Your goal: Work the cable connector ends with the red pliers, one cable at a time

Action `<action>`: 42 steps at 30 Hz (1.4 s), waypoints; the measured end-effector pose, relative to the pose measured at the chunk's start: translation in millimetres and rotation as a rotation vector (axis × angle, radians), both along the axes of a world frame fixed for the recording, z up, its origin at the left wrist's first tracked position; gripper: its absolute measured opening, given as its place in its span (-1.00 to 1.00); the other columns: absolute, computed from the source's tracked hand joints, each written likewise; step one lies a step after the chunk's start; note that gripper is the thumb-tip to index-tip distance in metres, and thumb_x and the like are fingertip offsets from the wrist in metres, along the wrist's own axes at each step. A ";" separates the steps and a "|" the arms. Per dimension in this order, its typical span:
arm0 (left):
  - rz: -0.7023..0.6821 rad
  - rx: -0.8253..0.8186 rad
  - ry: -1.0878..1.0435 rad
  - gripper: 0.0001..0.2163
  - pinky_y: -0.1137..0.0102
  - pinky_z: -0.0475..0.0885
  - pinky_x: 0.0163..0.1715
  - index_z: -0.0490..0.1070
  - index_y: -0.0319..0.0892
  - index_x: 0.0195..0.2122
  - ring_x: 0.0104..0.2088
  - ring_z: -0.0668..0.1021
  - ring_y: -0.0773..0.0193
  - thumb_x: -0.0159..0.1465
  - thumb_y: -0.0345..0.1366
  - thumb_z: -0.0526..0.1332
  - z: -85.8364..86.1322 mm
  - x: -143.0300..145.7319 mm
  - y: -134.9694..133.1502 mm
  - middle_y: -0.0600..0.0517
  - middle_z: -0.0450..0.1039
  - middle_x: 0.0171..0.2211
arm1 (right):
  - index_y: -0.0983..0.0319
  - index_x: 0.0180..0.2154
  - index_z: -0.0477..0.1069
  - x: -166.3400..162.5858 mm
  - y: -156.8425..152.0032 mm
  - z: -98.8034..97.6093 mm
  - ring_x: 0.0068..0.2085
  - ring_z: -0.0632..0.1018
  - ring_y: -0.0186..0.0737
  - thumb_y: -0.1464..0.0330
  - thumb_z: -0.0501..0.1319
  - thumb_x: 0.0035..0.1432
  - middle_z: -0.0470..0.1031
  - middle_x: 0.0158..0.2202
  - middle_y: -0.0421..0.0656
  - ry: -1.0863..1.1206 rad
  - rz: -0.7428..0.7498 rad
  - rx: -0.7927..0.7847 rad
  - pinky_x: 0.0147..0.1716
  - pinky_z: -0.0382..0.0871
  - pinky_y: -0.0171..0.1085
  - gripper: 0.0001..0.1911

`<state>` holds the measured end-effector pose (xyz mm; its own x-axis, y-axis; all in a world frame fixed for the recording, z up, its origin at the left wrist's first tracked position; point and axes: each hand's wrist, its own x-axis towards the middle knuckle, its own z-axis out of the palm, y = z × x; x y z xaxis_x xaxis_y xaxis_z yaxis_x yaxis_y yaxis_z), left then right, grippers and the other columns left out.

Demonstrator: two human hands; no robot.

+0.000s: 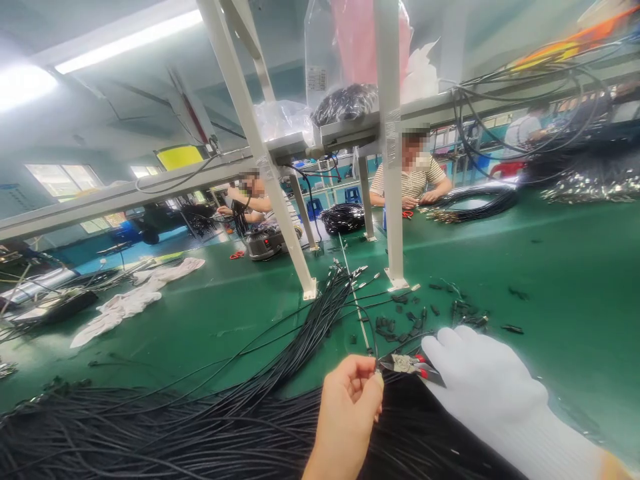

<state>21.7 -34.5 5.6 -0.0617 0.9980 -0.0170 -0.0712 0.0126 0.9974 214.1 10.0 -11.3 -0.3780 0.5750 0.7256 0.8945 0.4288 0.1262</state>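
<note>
My bare left hand [347, 410] pinches a thin black cable [375, 337] near its end, between thumb and fingertips. In a white knit glove, my right hand [487, 370] is closed around a pair of wire cutters [405, 363] with red and black handles. The cutter jaws point left and meet the cable at my left fingertips; whether they touch it I cannot tell. Small black plastic pieces [400, 327] lie scattered just beyond my hands. A thick bundle of black cables [310, 343] with metal-tipped ends stretches away over the green tabletop [215, 320].
More black cables [150, 433] cover the near edge. Pale metal posts [395, 200] hold up a shelf with bagged goods. Across the table sit a person in a striped top [415, 177] and another person [257, 200] holding cables. A white cloth [135, 300] lies at left.
</note>
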 end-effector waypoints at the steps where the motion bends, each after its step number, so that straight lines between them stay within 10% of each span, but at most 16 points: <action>1: -0.002 0.001 0.003 -0.76 0.51 0.25 -0.57 0.46 -0.24 -0.37 -0.61 0.30 0.43 0.09 -0.16 0.38 0.5 -0.2 -0.2 0.16 0.27 -0.63 | 0.15 -0.54 0.30 0.3 0.1 -0.6 -0.48 0.28 -0.20 0.24 0.16 0.16 0.30 -0.56 -0.18 -0.005 0.005 0.015 -0.46 -0.08 -0.20 -0.75; 18: 0.004 0.038 -0.036 -0.80 0.51 0.25 -0.55 0.51 -0.24 -0.35 -0.53 0.35 0.40 0.05 -0.26 0.41 -4.0 -2.9 6.2 0.09 0.38 -0.51 | 0.21 -0.26 0.44 16.0 14.9 -9.5 -0.39 0.50 -0.01 0.00 0.21 0.14 0.45 -0.43 -0.10 -0.072 -0.236 -0.193 -0.51 0.18 -0.22 -0.60; 22: 0.004 -0.017 -0.114 -0.73 0.50 0.24 -0.50 0.56 -0.26 -0.35 -0.50 0.35 0.39 -0.01 -0.21 0.47 4.1 -0.5 2.6 0.07 0.41 -0.52 | 0.23 -0.13 0.45 13.8 8.7 2.5 -0.11 0.54 0.03 0.11 0.22 0.18 0.54 -0.13 0.01 0.137 -0.050 -0.085 -0.25 0.38 -0.14 -0.65; 29: -0.079 -0.099 -0.284 -0.72 0.50 0.26 -0.47 0.58 -0.25 -0.37 -0.50 0.34 0.43 -0.06 -0.24 0.53 16.6 4.9 -3.5 0.09 0.37 -0.50 | 0.14 -0.47 0.36 -28.0 -33.0 15.1 -0.49 0.47 -0.39 0.37 0.10 0.27 0.47 -0.53 -0.36 0.235 0.278 -0.581 -0.49 0.23 -0.41 -0.76; 36: 0.010 -0.008 -0.209 -0.69 0.51 0.34 -0.50 0.59 -0.28 -0.38 -0.54 0.40 0.42 -0.07 -0.20 0.53 5.3 10.5 -2.6 0.07 0.44 -0.54 | 0.15 -0.56 0.29 -33.4 -29.9 -5.3 -0.59 0.36 -0.27 0.45 0.06 0.21 0.34 -0.63 -0.26 0.114 0.129 -0.046 -0.50 0.04 -0.26 -0.71; 42: 0.014 -0.044 -0.167 -0.78 0.47 0.39 -0.54 0.56 -0.30 -0.47 -0.57 0.47 0.36 0.00 -0.23 0.46 3.1 8.6 -1.0 0.00 0.49 -0.57 | 0.16 -0.55 0.32 -32.3 -31.7 -16.2 -0.55 0.38 -0.27 0.47 0.08 0.14 0.37 -0.61 -0.21 0.076 0.145 -0.130 -0.48 0.00 -0.25 -0.75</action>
<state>30.3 -35.4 8.7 -0.0683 0.9951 -0.0719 -0.2367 0.0538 0.9701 181.8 -21.7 -27.5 -0.4105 0.6089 0.6788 0.8269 0.5624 -0.0044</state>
